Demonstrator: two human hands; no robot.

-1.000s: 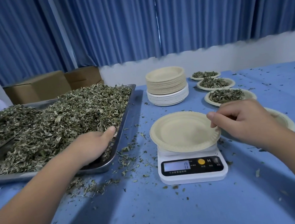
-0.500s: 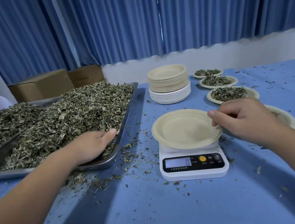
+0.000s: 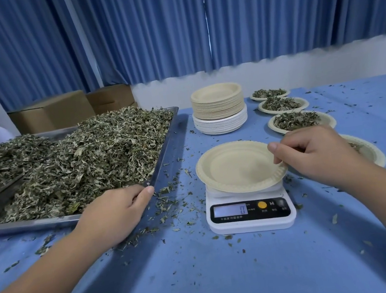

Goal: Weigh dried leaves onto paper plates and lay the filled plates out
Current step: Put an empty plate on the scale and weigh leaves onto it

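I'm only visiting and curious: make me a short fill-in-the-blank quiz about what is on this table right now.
The plate on the scale is ____. The right hand pinches that plate's ____. The left hand lies on the near corner of a metal ____ heaped with dried leaves. The scale's display reads ____.
Missing words: empty; rim; tray; zero.

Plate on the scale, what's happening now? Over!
Right hand pinches rim of empty plate on scale, display zero. Left hand at corner of leaf tray, grip unclear. Nothing in the way.
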